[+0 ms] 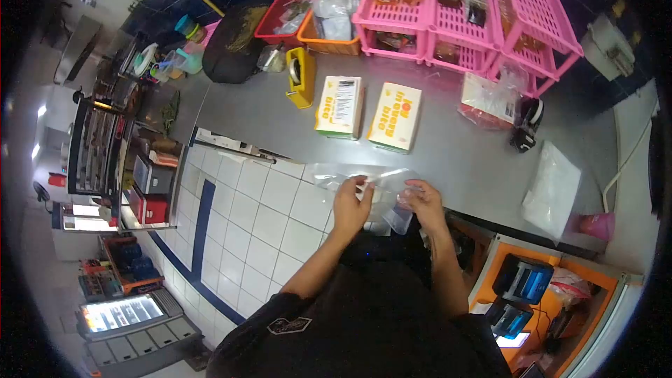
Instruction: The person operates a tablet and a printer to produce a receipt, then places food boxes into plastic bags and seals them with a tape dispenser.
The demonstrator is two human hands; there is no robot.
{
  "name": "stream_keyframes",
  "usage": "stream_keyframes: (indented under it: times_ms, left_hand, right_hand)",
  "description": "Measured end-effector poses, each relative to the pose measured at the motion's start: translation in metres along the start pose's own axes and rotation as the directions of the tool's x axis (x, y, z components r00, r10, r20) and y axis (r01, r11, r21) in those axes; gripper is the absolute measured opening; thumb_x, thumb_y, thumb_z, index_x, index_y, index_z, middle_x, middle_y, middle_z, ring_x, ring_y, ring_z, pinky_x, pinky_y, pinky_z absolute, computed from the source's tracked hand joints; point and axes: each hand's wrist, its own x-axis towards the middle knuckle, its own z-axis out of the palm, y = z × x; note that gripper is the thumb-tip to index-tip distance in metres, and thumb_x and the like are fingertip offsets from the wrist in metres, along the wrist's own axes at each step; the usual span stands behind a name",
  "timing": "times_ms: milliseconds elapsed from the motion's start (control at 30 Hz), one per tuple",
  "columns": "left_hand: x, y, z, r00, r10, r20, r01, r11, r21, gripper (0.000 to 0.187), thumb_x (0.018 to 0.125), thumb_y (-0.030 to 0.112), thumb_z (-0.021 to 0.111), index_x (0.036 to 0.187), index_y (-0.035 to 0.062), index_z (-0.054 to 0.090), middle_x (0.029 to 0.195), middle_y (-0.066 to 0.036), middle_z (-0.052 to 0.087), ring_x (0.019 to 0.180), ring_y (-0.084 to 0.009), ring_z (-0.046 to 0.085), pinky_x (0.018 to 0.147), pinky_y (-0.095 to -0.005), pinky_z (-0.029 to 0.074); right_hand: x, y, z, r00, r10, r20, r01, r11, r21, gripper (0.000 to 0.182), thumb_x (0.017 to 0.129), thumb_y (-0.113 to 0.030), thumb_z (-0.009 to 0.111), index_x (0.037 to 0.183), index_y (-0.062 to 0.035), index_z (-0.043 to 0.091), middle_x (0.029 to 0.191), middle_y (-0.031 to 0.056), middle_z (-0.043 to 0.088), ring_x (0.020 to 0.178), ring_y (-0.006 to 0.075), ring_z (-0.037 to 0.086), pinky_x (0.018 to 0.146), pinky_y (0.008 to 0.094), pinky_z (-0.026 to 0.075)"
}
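My left hand (353, 204) is closed on one side of a clear plastic bag (378, 175), thumb and fingers pinching the film. My right hand (424, 204) grips the other side, its fingers curled together. The bag is see-through, so its exact outline is hard to follow, and part of it hangs below my right hand. Just beyond the bag, two white boxes with orange lettering stand on the steel counter: a left box (339, 108) and a right box (395, 117). Left of them is a yellow tape dispenser (300, 78).
Along the wall stand a red basket (269, 28), an orange basket (308, 40) and pink racks (428, 22) with packets. To the right lie a bagged box (488, 98), a black handheld device (526, 126) and a white plastic stack (551, 189). Black printers (522, 278) sit on an orange shelf below.
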Motion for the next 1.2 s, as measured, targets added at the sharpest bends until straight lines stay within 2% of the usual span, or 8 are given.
stream_keyframes:
  times_ms: [267, 500, 700, 900, 933, 1000, 1100, 1200]
  left_hand:
    - [-0.016, -0.047, -0.051, 0.934, -0.312, 0.174, 0.351, 0.889, -0.293, 0.042, 0.093, 0.037, 0.06, 0.079, -0.0018, 0.066, 0.064, -0.01, 0.064, 0.059, -0.0168, 0.06, 0.057, -0.0318, 0.047]
    - [-0.014, -0.058, -0.105, 0.844, -0.365, 0.394, 0.518, 0.745, -0.421, 0.043, 0.095, 0.038, 0.06, 0.075, 0.0007, 0.059, 0.068, -0.005, 0.06, 0.063, -0.0091, 0.057, 0.054, -0.0247, 0.046]
    - [-0.025, -0.062, -0.13, 0.868, 0.055, 0.493, 0.207, 0.863, -0.46, 0.029, 0.092, 0.025, 0.068, 0.081, 0.0002, 0.059, 0.069, -0.004, 0.06, 0.065, -0.01, 0.058, 0.059, -0.0273, 0.048]
    - [-0.018, -0.097, -0.176, 0.796, 0.126, 0.591, 0.193, 0.874, -0.446, 0.023, 0.087, 0.018, 0.07, 0.08, -0.0007, 0.059, 0.071, -0.01, 0.063, 0.066, -0.0184, 0.062, 0.061, -0.0346, 0.049]
    - [-0.017, -0.105, -0.185, 0.856, 0.197, 0.477, -0.041, 0.948, -0.317, 0.018, 0.083, 0.011, 0.068, 0.078, -0.0008, 0.056, 0.072, -0.013, 0.062, 0.067, -0.025, 0.062, 0.061, -0.039, 0.049]
    - [-0.019, -0.117, -0.202, 0.886, 0.277, 0.37, -0.267, 0.96, -0.08, 0.013, 0.073, 0.0, 0.063, 0.08, 0.0, 0.052, 0.077, -0.02, 0.059, 0.075, -0.0412, 0.061, 0.064, -0.0499, 0.048]
    - [-0.022, -0.15, -0.208, 0.951, 0.213, 0.224, -0.257, 0.948, 0.189, 0.015, 0.075, 0.0, 0.063, 0.085, 0.0011, 0.053, 0.076, -0.02, 0.059, 0.073, -0.0405, 0.062, 0.064, -0.0489, 0.05]
    - [-0.021, -0.162, -0.224, 0.991, 0.073, 0.111, -0.097, 0.969, 0.227, 0.017, 0.076, 0.001, 0.064, 0.089, 0.0023, 0.054, 0.077, -0.021, 0.059, 0.072, -0.0411, 0.062, 0.064, -0.0486, 0.051]
  right_hand:
    - [-0.004, 0.024, 0.088, 0.993, 0.06, 0.102, -0.043, 0.985, -0.169, 0.032, 0.085, 0.0, 0.07, 0.114, 0.0012, 0.055, 0.083, 0.0114, 0.068, 0.072, 0.0145, 0.066, 0.067, 0.0274, 0.056]
    - [-0.034, 0.026, 0.156, 0.975, 0.062, 0.214, -0.045, 0.995, -0.084, 0.038, 0.087, -0.004, 0.069, 0.12, -0.0003, 0.051, 0.091, 0.0075, 0.065, 0.081, 0.013, 0.064, 0.074, 0.0274, 0.055]
    - [-0.035, 0.065, 0.194, 0.995, -0.026, -0.096, 0.033, 0.996, 0.079, 0.03, 0.095, -0.025, 0.063, 0.114, -0.0043, 0.054, 0.082, -0.0004, 0.056, 0.071, 0.0077, 0.052, 0.06, 0.0209, 0.042]
    - [-0.06, 0.051, 0.21, 0.987, -0.057, 0.148, 0.015, 0.963, 0.271, 0.044, 0.091, -0.032, 0.067, 0.125, -0.0078, 0.051, 0.102, 0.0022, 0.06, 0.09, 0.0148, 0.059, 0.074, 0.0308, 0.05]
    - [-0.066, 0.036, 0.218, 0.974, -0.102, 0.204, 0.138, 0.975, -0.172, 0.053, 0.085, -0.03, 0.073, 0.126, -0.0063, 0.049, 0.11, 0.0053, 0.059, 0.088, 0.0186, 0.062, 0.071, 0.032, 0.053]
    - [-0.064, 0.045, 0.211, 0.841, -0.327, 0.431, 0.538, 0.416, -0.733, 0.065, 0.077, -0.016, 0.078, 0.132, -0.0069, 0.044, 0.108, 0.0127, 0.065, 0.085, 0.0312, 0.067, 0.071, 0.0411, 0.055]
    - [-0.075, 0.023, 0.228, 0.995, -0.054, 0.081, 0.087, 0.122, -0.989, 0.061, 0.078, -0.01, 0.073, 0.132, -0.0114, 0.046, 0.091, 0.0201, 0.067, 0.084, 0.0397, 0.066, 0.073, 0.0474, 0.052]
    - [-0.071, 0.01, 0.223, 0.975, -0.192, 0.116, 0.121, 0.014, -0.993, 0.06, 0.078, 0.0, 0.064, 0.133, -0.0148, 0.047, 0.081, 0.0231, 0.065, 0.082, 0.0431, 0.064, 0.072, 0.0493, 0.051]
